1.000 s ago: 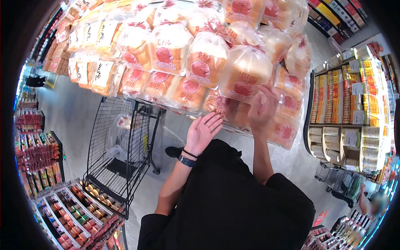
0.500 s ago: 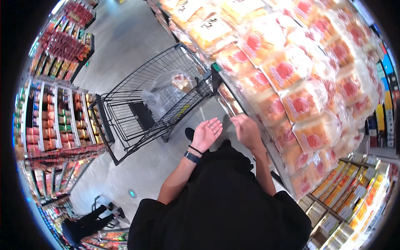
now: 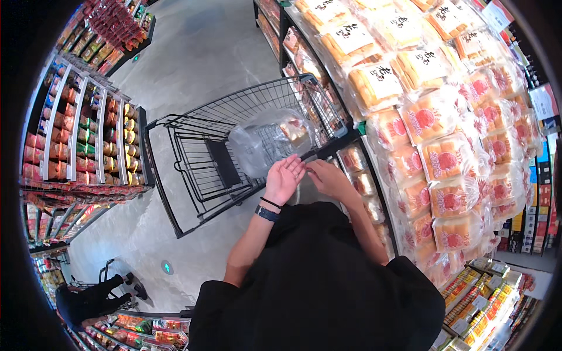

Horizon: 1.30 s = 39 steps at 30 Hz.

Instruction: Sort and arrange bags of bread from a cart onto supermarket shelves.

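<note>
Showing its palm upward, the left hand [image 3: 285,178] is wide and bare, its fingers loosely stretched toward the far side. Just to its right, the right hand [image 3: 332,180] is narrow, with curled fingers and fingertips close to those of the left; whether anything is pinched there I cannot tell. A second ago this right hand was up against the bagged loaves [image 3: 446,159]; half a second ago it was well right of the left hand, and now the gap has shrunk. A black cord [image 3: 270,202] and a dark watch [image 3: 267,213] circle the left wrist. Beyond the fingertips is the wire cart [image 3: 223,164], which now appears straight ahead of the hands rather than off to the left. In it lies a clear plastic bag [image 3: 249,151] with a bread pack [image 3: 293,130] at its right. The loaves, piled on the right, now show farther from the hands, and more white-labelled bread packs [image 3: 374,82] have come into view at the far right. On the left are shelves of cups [image 3: 88,137]; at the near left, another person [image 3: 96,299] in dark clothes.
</note>
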{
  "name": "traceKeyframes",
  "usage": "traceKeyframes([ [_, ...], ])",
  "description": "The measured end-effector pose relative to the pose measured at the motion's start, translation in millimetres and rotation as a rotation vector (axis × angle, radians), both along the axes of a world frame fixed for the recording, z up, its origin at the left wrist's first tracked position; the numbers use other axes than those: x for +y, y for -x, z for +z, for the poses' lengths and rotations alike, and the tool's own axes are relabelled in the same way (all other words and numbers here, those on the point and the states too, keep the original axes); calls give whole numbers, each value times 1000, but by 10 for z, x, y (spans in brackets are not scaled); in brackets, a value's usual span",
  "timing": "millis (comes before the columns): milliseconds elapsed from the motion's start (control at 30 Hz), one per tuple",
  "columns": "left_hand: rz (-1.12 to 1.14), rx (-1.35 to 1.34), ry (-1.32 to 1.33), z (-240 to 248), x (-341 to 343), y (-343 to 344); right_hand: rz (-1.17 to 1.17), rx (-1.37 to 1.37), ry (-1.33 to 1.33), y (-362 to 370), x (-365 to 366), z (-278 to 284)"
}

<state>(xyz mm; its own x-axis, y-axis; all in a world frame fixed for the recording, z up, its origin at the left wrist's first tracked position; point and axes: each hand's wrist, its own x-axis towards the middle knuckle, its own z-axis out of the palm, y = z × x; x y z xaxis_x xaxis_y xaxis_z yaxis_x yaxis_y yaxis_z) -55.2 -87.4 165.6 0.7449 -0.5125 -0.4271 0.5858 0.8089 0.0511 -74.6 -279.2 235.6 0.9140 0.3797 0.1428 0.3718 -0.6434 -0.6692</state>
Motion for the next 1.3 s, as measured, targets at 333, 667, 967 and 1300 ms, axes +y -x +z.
traceKeyframes([
  [333, 142, 152, 16, -500, 582, -79, 33, 258, 70, -749, 374, -366],
  [667, 410, 365, -129, -460, 801, -50, -189, 76, 171, -1976, 583, -1960],
  [967, 638, 374, -106, -174, 439, -323, -419, 453, 294, -2657, 852, -2706],
  [1300, 515, 403, -201, -142, 103, -553, -390, 391, 444, -2818, 488, -2757],
])
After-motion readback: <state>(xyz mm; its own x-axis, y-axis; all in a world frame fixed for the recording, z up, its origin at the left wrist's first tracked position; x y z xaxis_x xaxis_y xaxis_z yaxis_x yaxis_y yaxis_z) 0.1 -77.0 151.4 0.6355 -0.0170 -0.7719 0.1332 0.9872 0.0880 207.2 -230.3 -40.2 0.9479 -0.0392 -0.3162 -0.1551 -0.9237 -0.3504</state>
